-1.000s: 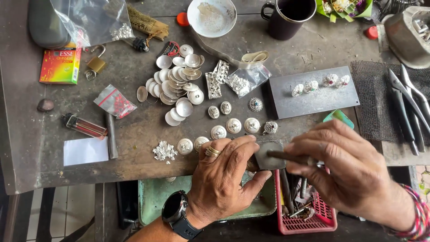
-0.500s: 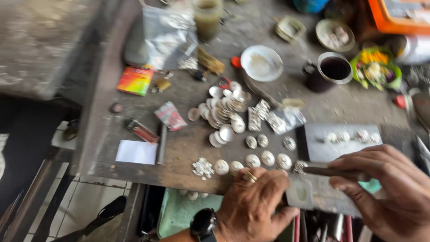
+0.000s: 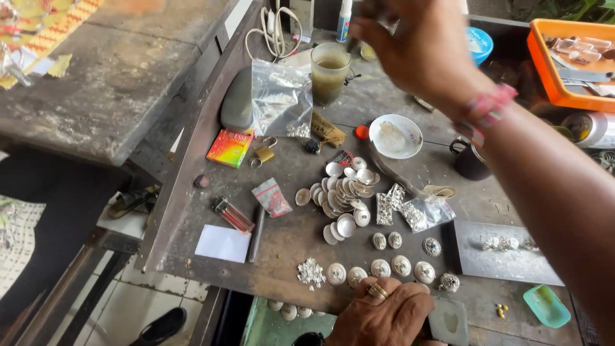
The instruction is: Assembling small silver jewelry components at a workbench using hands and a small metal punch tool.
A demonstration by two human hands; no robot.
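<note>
The table [image 3: 282, 250] is dark and worn. Above its far end the right hand [image 3: 416, 48] is raised, blurred, so I cannot tell whether it holds anything. At the table's near edge the left hand [image 3: 384, 314] lies loosely curled, holding nothing, a gold ring on one finger. The row of round silver pieces [image 3: 378, 268] lies just beyond its knuckles, well apart from the right hand.

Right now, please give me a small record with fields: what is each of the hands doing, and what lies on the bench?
left hand: rests at near bench edge, gold ring on one finger, beside round silver domed discs
right hand: raised over far side of dark worn workbench, blurred, grip unclear
near centre: pile of shiny silver shells
far side: white shallow bowl
</note>
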